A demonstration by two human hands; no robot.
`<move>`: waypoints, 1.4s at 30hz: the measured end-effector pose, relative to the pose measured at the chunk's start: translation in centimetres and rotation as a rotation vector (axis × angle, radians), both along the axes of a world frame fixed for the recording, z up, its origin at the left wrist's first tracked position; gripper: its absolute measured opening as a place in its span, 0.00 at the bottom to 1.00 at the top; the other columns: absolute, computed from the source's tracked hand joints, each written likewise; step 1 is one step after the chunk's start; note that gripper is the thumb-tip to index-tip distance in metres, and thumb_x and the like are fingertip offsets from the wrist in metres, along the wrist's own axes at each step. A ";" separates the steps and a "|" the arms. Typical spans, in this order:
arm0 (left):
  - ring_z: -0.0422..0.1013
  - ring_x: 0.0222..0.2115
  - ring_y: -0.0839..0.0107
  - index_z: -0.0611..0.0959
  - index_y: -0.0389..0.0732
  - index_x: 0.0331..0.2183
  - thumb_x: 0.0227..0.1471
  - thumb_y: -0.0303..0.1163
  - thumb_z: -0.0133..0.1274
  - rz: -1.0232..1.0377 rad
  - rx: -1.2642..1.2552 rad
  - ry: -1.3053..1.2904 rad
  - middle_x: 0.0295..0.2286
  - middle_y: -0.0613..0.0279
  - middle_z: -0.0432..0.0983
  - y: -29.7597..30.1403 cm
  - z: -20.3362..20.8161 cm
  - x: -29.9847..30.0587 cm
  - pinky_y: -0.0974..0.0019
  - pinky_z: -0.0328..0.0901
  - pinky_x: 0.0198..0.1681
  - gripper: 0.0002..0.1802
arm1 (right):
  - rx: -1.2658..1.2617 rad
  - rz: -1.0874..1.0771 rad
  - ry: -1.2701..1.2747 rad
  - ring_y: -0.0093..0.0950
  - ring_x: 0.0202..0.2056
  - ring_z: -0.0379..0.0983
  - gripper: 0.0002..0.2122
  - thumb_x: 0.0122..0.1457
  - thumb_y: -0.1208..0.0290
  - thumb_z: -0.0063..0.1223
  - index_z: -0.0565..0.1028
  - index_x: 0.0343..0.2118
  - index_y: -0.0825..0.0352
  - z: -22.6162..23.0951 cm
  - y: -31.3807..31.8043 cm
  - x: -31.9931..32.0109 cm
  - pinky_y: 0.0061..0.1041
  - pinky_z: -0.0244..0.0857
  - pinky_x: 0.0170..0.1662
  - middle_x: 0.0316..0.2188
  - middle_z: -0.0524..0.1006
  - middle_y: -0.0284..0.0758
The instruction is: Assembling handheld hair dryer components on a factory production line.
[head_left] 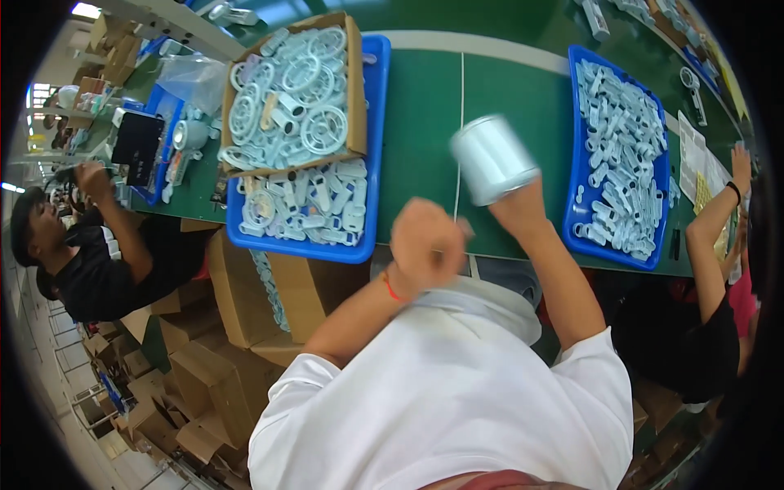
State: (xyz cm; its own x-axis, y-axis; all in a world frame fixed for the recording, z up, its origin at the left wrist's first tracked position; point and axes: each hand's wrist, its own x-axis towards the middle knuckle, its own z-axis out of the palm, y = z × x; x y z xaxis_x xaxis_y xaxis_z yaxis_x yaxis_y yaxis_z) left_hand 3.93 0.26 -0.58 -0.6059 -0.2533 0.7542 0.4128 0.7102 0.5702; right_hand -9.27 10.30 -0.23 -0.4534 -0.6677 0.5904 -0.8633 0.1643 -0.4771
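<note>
A pale, glossy cylinder-shaped canister (493,159) is tilted over the green table, blurred by movement. My right hand (520,206) is closed around its lower end, its fingers partly hidden behind it. To the left, at the table's near edge, my left hand (428,243) is curled and blurred, apart from the canister. Whatever its fingers hold, if anything, I cannot make out. A red band (389,286) circles my left wrist.
Left stands a cardboard box (356,90) of pale rings and parts, resting on a blue tray (377,155) of more pieces. Another blue tray (575,163) of small pale parts lies right. Co-workers (98,261) sit on both sides. Cardboard boxes (220,384) crowd the lower left.
</note>
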 end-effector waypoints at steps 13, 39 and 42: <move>0.65 0.40 0.62 0.77 0.40 0.40 0.26 0.37 0.66 0.178 -0.572 -0.711 0.36 0.62 0.72 -0.9 4.8 -0.7 0.55 0.57 0.42 0.32 | 0.506 0.203 -0.258 0.37 0.52 0.58 0.30 0.39 0.74 0.62 0.67 0.50 0.65 1.5 3.9 0.8 0.35 0.52 0.54 0.47 0.67 0.37; 0.65 0.35 0.64 0.77 0.40 0.36 0.29 0.32 0.64 0.057 -0.490 -0.664 0.31 0.64 0.71 -1.4 3.1 -0.1 0.59 0.57 0.38 0.26 | 0.152 0.172 -0.405 0.37 0.45 0.66 0.25 0.37 0.81 0.60 0.71 0.43 0.66 -0.4 3.8 3.1 0.33 0.57 0.51 0.43 0.72 0.37; 0.65 0.36 0.64 0.77 0.40 0.36 0.29 0.31 0.64 0.040 -0.470 -0.698 0.32 0.63 0.71 -1.5 3.2 -0.3 0.58 0.57 0.39 0.25 | 0.154 0.170 -0.462 0.37 0.45 0.66 0.25 0.37 0.81 0.60 0.72 0.44 0.66 -0.5 3.8 2.9 0.32 0.58 0.50 0.43 0.72 0.38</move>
